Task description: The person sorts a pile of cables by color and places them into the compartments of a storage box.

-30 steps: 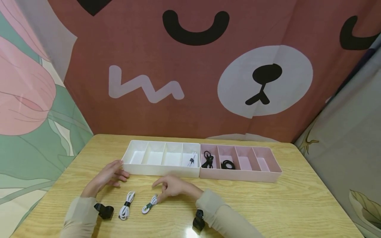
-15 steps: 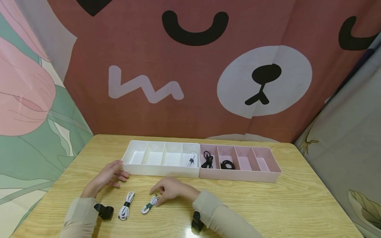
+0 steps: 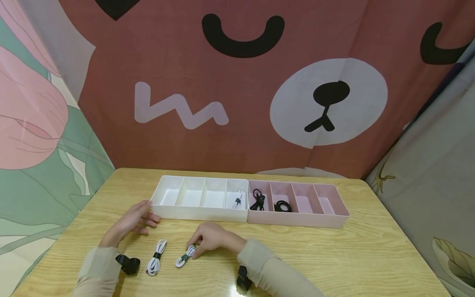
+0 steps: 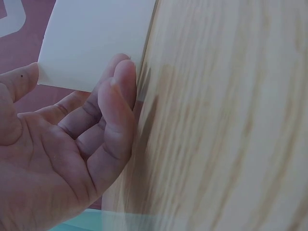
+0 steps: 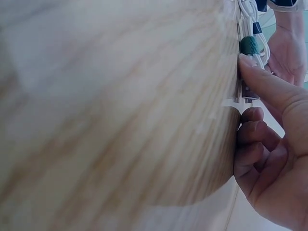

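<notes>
My right hand (image 3: 212, 237) pinches the end of a small coiled white cable (image 3: 182, 260) lying on the table. In the right wrist view, the thumb (image 5: 263, 83) presses near the cable's green tie (image 5: 249, 45); the index finger is mostly hidden behind it. My left hand (image 3: 130, 220) touches the left front corner of the white divided box (image 3: 200, 213), its thumb at the box's edge (image 4: 89, 53) and its other fingers loosely bent. Between the hands lies a larger coiled white cable (image 3: 156, 256) with a black tie.
A pink divided box (image 3: 297, 219) adjoins the white one on the right. Two coiled black cables, one bundle (image 3: 257, 200) and one ring (image 3: 283, 206), sit in its left compartments. A tied white cable (image 3: 238, 199) lies in the white box's rightmost compartment. Behind hangs a printed curtain.
My right hand has shifted slightly left, and its thumb and index finger have come together on the small white cable's end. My left hand stays at the white box.
</notes>
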Motion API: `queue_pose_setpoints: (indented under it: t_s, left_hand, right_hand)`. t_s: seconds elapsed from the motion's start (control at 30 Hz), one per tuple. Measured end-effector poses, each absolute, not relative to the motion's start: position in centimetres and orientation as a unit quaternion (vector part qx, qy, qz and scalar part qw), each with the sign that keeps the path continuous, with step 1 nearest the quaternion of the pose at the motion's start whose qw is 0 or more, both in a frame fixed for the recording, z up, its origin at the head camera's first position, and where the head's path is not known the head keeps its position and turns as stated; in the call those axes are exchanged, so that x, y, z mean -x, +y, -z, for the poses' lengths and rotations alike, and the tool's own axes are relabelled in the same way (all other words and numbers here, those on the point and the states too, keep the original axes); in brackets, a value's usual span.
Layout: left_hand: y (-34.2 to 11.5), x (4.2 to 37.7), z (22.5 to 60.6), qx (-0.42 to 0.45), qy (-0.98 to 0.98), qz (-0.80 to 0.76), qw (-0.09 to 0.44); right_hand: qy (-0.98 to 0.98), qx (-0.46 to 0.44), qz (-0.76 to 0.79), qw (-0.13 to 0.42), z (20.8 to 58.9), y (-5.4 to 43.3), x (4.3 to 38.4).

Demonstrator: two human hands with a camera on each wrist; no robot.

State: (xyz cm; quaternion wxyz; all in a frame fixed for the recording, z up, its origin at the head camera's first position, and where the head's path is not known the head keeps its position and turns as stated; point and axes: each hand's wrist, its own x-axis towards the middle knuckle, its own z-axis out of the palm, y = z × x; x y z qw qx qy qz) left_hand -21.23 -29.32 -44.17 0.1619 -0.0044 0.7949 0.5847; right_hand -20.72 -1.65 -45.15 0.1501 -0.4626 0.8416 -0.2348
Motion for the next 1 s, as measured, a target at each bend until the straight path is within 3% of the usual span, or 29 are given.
queue_pose_setpoints:
  t_s: [0.2,0.77,1.0]
  left_hand:
    - [-29.77,21.13,44.2,-0.039,0.785,-0.595,0.168]
    - [-29.27,21.26,44.24,0.01,0.799,-0.58,0.158]
    - [-29.26,21.25,44.26,0.011,0.795,-0.585,0.161]
  right_hand:
    - [0.845,0.454,0.241,0.148,45.32,-1.79,20.77]
    - [0.837,0.443,0.278,0.161,45.24,-1.3,20.44]
    - [0.815,0.417,0.352,0.194,45.22,-1.17,20.46]
